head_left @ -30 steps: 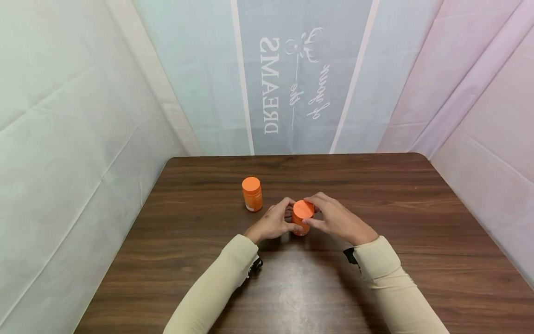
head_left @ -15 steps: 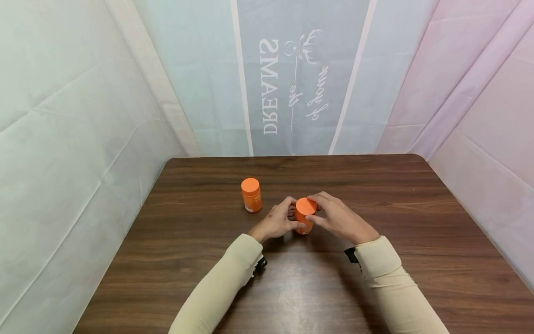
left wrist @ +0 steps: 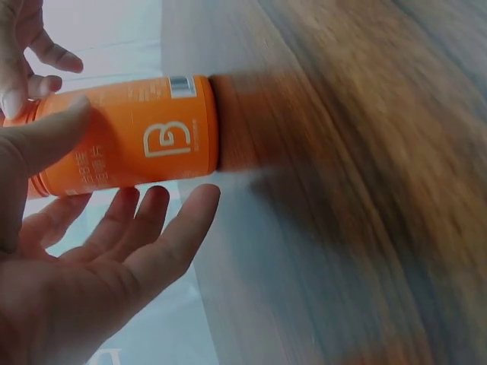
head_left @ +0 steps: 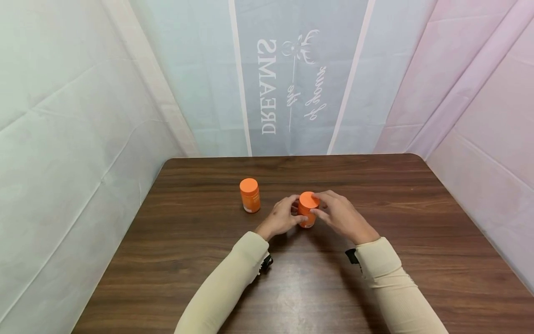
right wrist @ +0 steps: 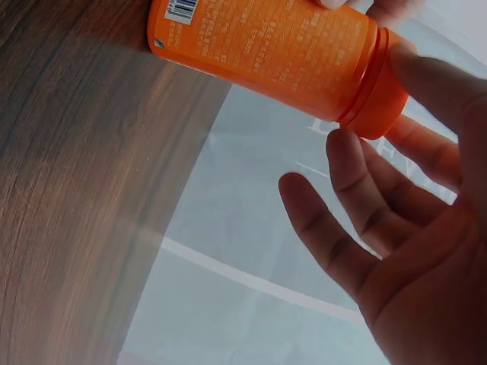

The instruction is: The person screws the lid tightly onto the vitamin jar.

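Observation:
An orange plastic pill bottle [right wrist: 266, 49] stands upright between my two hands, its orange lid [head_left: 308, 200] on top. My left hand [head_left: 279, 219] holds the body, thumb on the near side and fingers on the far side. With thumb and fingertips my right hand [head_left: 344, 219] grips the lid; some of its other fingers are spread off the bottle in the right wrist view. White print and a barcode show on the body in the left wrist view. The base is at or very close to the tabletop; I cannot tell whether it touches.
A second orange bottle [head_left: 250, 200] with its lid on stands to the left of my left hand. The dark wooden table [head_left: 200, 195] ends at the back against a blue-grey cloth [head_left: 221, 93] with mirrored lettering. Pale cloth walls [head_left: 75, 162] flank both sides.
Both hands and the bottle between them have shifted a little to the right and away from me. The left forearm has followed to the right. The second bottle stays in place on the table.

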